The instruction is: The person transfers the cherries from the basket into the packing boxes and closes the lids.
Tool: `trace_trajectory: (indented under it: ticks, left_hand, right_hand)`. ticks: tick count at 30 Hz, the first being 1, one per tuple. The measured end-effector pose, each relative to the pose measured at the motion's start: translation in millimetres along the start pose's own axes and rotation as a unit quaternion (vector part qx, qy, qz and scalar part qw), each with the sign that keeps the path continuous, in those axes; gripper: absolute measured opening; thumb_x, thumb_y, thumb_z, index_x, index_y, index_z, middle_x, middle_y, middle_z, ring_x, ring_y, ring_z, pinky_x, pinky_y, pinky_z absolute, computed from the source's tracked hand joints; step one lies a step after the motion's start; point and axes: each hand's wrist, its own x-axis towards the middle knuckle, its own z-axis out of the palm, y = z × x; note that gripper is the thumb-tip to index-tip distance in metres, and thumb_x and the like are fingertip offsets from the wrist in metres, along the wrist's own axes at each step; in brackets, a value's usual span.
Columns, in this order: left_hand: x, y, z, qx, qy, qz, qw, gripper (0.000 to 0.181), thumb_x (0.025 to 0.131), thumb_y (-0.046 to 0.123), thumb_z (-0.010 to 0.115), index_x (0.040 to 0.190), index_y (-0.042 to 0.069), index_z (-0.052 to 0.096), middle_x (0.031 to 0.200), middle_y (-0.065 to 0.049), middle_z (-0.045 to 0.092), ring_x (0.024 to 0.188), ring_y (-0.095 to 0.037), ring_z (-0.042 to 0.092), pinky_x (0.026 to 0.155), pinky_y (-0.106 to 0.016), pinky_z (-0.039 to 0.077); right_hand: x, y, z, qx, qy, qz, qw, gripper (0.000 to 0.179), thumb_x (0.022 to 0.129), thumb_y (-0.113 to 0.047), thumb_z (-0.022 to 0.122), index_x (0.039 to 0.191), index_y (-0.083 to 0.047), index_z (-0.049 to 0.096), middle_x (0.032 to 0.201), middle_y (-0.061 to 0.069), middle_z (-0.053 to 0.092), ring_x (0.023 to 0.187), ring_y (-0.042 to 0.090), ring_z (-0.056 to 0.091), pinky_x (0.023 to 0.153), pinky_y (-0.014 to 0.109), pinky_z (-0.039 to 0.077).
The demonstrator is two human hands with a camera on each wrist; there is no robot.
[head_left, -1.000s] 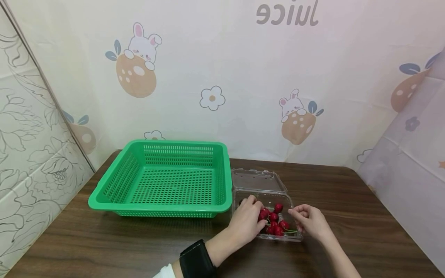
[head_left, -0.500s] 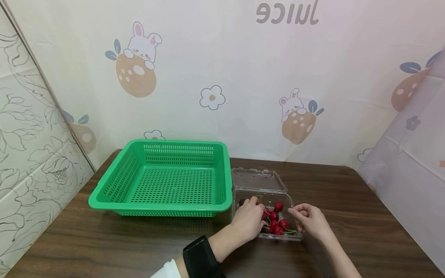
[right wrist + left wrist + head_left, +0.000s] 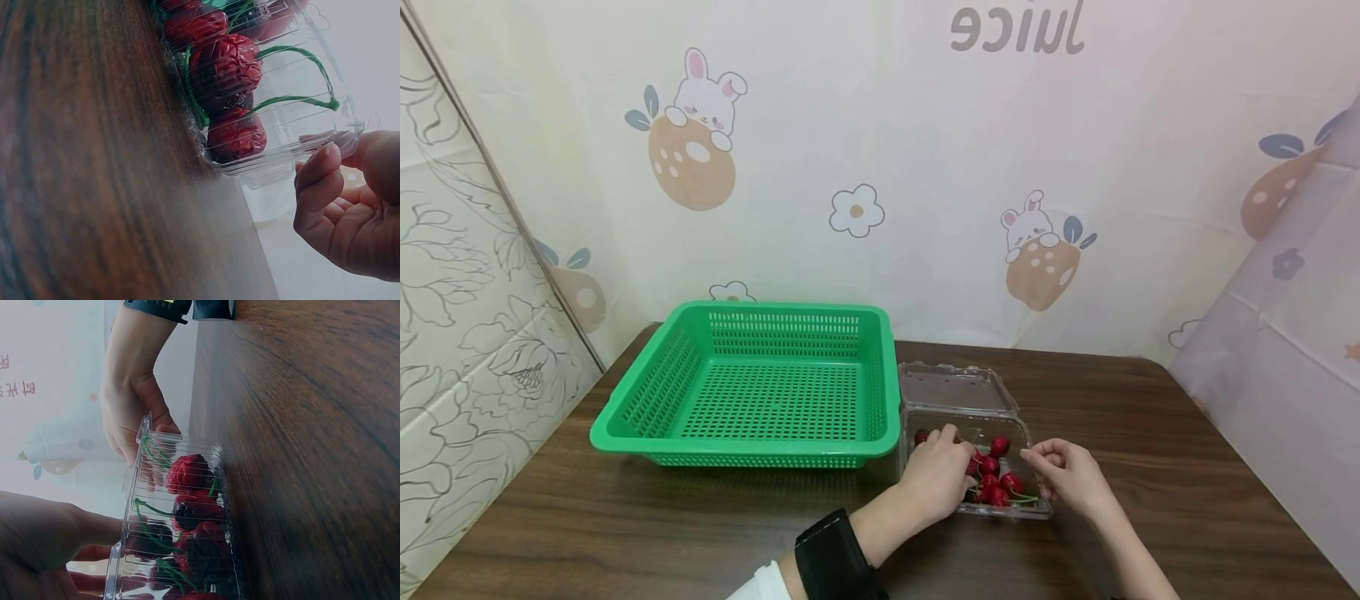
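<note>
A clear plastic clamshell box (image 3: 1039,510) lies on the table with its lid folded back. Inside are several dark red cherries (image 3: 989,464) with green stems, also visible through the box wall in both wrist views. My left hand (image 3: 936,475) reaches over the near left side into the box, fingers bent down among the cherries; its fingertips are mostly hidden, and I cannot tell whether they hold one. At the box's right side my right hand (image 3: 1070,477) pinches the rim between thumb and finger, as the right wrist view shows (image 3: 350,200).
Directly left of the box stands a big green slotted basket (image 3: 745,450) with nothing in it. The open lid (image 3: 957,389) lies behind the box. A printed curtain (image 3: 925,125) hangs at the back edge of the brown wooden table (image 3: 700,533).
My left hand has shifted slightly right within the box, and a cherry at the box's left side now shows past the fingers. My right hand keeps its pinch on the rim.
</note>
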Motion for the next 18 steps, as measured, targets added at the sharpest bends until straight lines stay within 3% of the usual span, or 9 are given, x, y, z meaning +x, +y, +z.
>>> trace_trajectory:
  ticks: [9, 18]
  left_hand:
    - [-7.1, 0.9, -6.3, -0.047, 0.054, 0.001, 0.9974, 0.022, 0.078, 0.026, 0.069, 0.095, 0.012, 0.067, 0.089, 0.0, 0.054, 0.078, -0.01, 0.05, 0.065, -0.019, 0.044]
    - [-25.6, -1.1, -12.1, -0.055, 0.106, 0.019, 0.9926, 0.015, 0.08, 0.021, 0.066, 0.091, 0.011, 0.065, 0.083, 0.003, 0.055, 0.075, -0.009, 0.052, 0.061, -0.019, 0.044]
  right_hand:
    - [0.9, 0.7, 0.1, -0.003, 0.001, -0.002, 1.0, 0.03, 0.088, -0.022, 0.056, 0.093, 0.007, 0.051, 0.053, 0.003, 0.049, 0.042, 0.015, 0.046, 0.041, 0.028, 0.041]
    - [1.1, -0.1, -0.5, -0.002, 0.0, 0.007, 1.0, 0.027, 0.088, -0.02, 0.056, 0.093, 0.006, 0.051, 0.053, 0.003, 0.049, 0.043, 0.014, 0.047, 0.041, 0.028, 0.041]
